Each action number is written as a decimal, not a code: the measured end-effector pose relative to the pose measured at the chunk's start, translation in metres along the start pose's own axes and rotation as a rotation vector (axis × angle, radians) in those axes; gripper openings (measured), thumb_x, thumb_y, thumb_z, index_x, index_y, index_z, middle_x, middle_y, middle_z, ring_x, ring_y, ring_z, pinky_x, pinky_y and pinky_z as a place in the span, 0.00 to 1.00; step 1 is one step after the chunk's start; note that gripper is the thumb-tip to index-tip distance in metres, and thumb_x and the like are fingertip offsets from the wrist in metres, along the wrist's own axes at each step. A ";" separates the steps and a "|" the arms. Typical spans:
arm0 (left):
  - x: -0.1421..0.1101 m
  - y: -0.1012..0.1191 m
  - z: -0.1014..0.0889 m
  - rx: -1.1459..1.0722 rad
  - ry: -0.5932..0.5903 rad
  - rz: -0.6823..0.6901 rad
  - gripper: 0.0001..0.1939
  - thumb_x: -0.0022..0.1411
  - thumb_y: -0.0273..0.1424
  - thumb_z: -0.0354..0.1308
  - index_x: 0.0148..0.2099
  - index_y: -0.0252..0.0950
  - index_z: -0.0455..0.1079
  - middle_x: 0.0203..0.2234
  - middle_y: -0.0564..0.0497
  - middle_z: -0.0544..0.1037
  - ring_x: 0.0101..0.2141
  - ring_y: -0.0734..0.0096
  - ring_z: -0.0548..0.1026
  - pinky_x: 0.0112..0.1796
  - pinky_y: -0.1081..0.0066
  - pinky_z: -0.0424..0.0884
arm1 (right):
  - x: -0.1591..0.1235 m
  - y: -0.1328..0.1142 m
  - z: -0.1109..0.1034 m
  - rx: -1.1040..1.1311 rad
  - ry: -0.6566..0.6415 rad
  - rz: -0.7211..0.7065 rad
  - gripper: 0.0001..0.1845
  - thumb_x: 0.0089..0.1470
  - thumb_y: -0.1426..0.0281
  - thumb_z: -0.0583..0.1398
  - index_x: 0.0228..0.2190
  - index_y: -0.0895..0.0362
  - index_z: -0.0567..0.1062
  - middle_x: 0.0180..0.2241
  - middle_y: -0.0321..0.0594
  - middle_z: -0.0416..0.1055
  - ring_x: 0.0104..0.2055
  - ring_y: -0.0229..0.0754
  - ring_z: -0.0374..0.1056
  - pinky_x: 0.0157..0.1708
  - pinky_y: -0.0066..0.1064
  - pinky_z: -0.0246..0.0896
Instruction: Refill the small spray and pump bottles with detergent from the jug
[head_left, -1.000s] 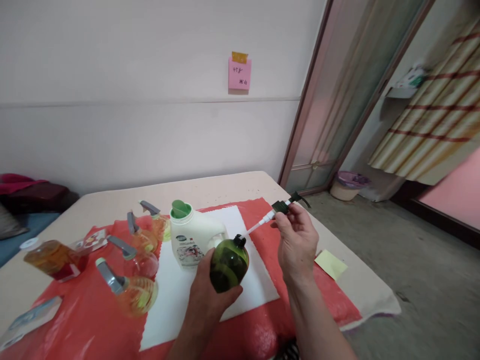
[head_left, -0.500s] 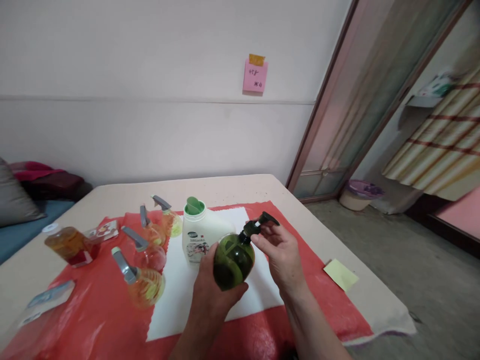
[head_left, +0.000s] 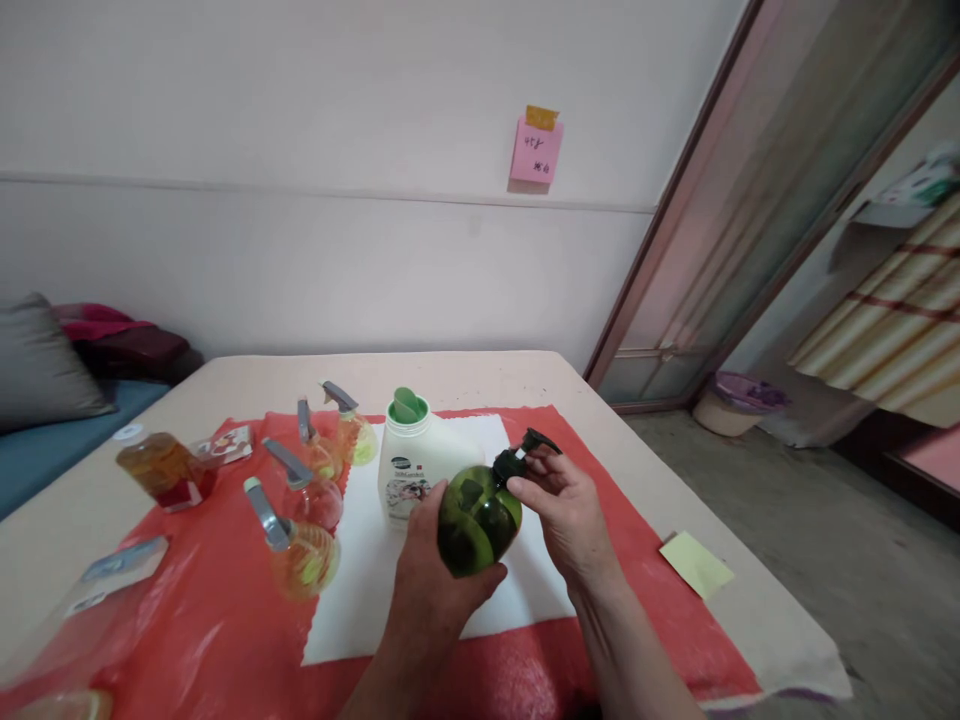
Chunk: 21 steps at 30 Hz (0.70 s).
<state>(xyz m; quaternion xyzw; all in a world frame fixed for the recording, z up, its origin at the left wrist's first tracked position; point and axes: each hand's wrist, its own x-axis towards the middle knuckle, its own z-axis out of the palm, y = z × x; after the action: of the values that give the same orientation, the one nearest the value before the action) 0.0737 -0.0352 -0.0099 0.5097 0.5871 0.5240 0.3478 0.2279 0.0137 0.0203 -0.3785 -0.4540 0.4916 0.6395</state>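
Note:
My left hand [head_left: 427, 575] is wrapped round a rounded, see-through green bottle [head_left: 491, 520], tilted to the right. At its neck sits a black pump head [head_left: 512, 464] with a curved spout, pinched by the fingers of my right hand [head_left: 574, 520]. Just behind the bottle stands a pale green jug [head_left: 400, 470] with a round open mouth and a green flap or scoop in it. Part of the jug's label is hidden by my left hand. A white sheet [head_left: 360, 610] lies under them.
Several spray bottles [head_left: 304, 555] with grey triggers line the left side of a red cloth [head_left: 217, 610]. Beyond them lies a capped bottle of amber liquid [head_left: 161, 470]. A yellow paper [head_left: 696, 563] is near the table's right edge; a pink note [head_left: 536, 150] hangs on the wall.
The pump head's collar sits closer to the bottle, covering the neck that showed before. Both hands keep their hold. The whole view has shifted slightly.

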 end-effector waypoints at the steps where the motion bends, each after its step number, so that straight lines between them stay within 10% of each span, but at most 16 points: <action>1: 0.000 0.000 0.000 0.007 -0.003 0.004 0.47 0.37 0.28 0.70 0.63 0.40 0.62 0.56 0.43 0.72 0.57 0.45 0.69 0.56 0.49 0.64 | 0.001 0.000 -0.001 0.001 -0.005 0.004 0.21 0.41 0.66 0.74 0.41 0.47 0.81 0.41 0.35 0.78 0.45 0.42 0.71 0.50 0.36 0.64; 13: -0.002 -0.007 0.003 -0.010 0.116 0.115 0.51 0.40 0.29 0.70 0.67 0.42 0.56 0.61 0.42 0.65 0.60 0.46 0.66 0.58 0.48 0.64 | 0.006 0.003 0.006 0.202 0.020 0.095 0.18 0.34 0.65 0.75 0.31 0.52 0.80 0.35 0.35 0.76 0.41 0.42 0.69 0.44 0.33 0.62; 21: 0.006 -0.010 0.002 -0.411 -0.031 -0.175 0.47 0.37 0.35 0.75 0.60 0.36 0.62 0.51 0.42 0.77 0.52 0.49 0.75 0.53 0.55 0.70 | 0.003 -0.003 0.008 0.243 0.074 0.086 0.20 0.34 0.65 0.75 0.32 0.55 0.80 0.38 0.40 0.77 0.44 0.47 0.70 0.48 0.40 0.64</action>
<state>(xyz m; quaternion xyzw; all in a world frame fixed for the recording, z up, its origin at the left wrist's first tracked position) 0.0717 -0.0282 -0.0195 0.3832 0.5043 0.5927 0.4975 0.2216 0.0166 0.0257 -0.3350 -0.3505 0.5555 0.6755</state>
